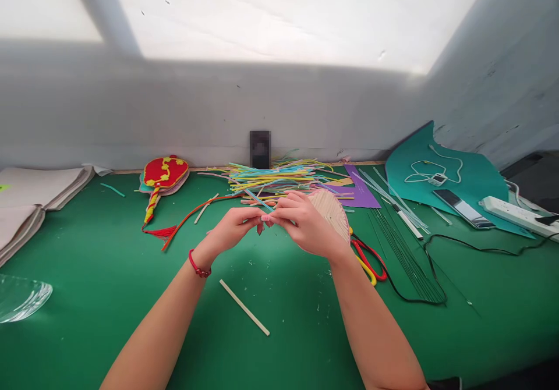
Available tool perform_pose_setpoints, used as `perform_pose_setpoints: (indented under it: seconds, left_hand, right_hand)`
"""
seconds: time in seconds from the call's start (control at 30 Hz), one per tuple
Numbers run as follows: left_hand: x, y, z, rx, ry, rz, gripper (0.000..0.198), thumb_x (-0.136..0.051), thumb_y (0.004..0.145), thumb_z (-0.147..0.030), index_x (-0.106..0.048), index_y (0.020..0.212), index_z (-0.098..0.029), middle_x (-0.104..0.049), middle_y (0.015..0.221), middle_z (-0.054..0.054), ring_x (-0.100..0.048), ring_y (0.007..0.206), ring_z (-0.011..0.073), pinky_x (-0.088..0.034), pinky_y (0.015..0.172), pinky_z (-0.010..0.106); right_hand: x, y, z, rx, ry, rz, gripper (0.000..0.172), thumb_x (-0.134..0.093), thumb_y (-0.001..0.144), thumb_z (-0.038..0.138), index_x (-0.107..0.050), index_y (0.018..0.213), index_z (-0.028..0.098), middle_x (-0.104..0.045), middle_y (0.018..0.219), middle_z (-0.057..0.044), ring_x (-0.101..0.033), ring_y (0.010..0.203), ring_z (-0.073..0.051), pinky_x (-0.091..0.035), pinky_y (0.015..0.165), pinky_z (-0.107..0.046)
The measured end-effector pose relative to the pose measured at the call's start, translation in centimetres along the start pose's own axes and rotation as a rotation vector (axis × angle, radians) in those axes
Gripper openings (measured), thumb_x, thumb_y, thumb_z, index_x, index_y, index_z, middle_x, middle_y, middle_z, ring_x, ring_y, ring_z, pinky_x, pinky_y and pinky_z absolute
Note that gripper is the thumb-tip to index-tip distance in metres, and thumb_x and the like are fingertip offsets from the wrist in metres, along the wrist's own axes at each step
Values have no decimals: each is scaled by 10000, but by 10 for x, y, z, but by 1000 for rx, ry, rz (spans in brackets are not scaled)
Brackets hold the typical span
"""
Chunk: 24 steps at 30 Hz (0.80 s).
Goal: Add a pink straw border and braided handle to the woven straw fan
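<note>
My left hand (231, 230) and my right hand (312, 225) meet above the middle of the table. Their fingertips pinch a small pink piece (266, 218) between them; its kind is too small to make out. Partly covered by the right hand and wrist lies a beige, ridged rounded disc (332, 209) with a pinkish edge. Just beyond the fingers spreads a heap of thin coloured strips (279, 176), yellow, blue and pink. A single cream strip (244, 307) rests on the green table (288, 343), nearer to me, between the forearms.
A red fan-shaped craft piece (166, 172) with a tassel lies left, near papers (39, 187) and a clear glass dish (21, 298). At right are scissors (371, 262), thin dark wires (406, 256), a phone (463, 208), a power strip (517, 215) and a black cable (410, 300).
</note>
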<state>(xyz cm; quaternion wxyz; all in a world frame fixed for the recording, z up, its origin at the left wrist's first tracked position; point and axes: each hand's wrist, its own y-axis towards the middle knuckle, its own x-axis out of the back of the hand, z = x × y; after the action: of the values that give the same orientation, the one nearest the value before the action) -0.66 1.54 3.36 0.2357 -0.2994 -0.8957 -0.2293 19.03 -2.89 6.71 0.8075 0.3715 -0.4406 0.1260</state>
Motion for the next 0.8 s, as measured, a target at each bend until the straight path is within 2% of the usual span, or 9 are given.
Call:
perform_pose_setpoints:
  seconds: [0.17,0.27,0.4,0.53,0.67,0.8]
  left_hand:
    - [-9,-4,-8,6,206,-46,266,-363,918,-221,-620,857,-184,-584,675,-13,-520,624,108,-405,614,208]
    - [-14,-7,-20,1,432,-96,275,-336,929,-208,-604,869,-194,-579,691,-10,-511,609,108,-377,569,203]
    - [-24,-12,-33,-35,783,-169,246,-337,935,-153,-567,1012,-195,-606,825,22,-544,613,118,-332,500,214]
    - [-36,-16,-38,-64,1028,-278,216,-361,926,-120,-564,970,-179,-583,753,17,-539,557,128,-294,432,245]
    - [-41,-16,-38,-101,1099,-393,184,-398,917,-125,-573,930,-178,-574,699,21,-555,583,148,-356,472,254]
    - [-38,-15,-37,-205,1049,-418,210,-403,897,-75,-562,1005,-159,-639,1004,97,-617,839,193,-481,691,293]
  right_hand:
    - [0,0,-1,-45,-63,-63,274,-416,927,149,-596,724,192,-556,720,-5,-439,737,-147,-342,879,-332]
    - [0,1,-1,-60,-92,-89,261,-427,924,151,-595,729,194,-560,721,-5,-439,740,-149,-345,863,-324]
    - [-1,1,-1,-84,-153,-109,261,-423,930,168,-607,747,196,-562,719,-5,-436,730,-149,-336,880,-326]
    - [-4,2,-3,-115,-214,-109,266,-420,927,168,-611,745,199,-556,709,-7,-452,745,-154,-325,901,-333]
    - [-7,2,-6,-120,-228,-109,289,-410,932,174,-614,730,199,-573,727,-10,-466,738,-152,-306,936,-355]
    - [-8,2,-6,-126,-239,-91,275,-424,927,164,-625,741,188,-579,737,-12,-464,756,-149,-298,964,-349]
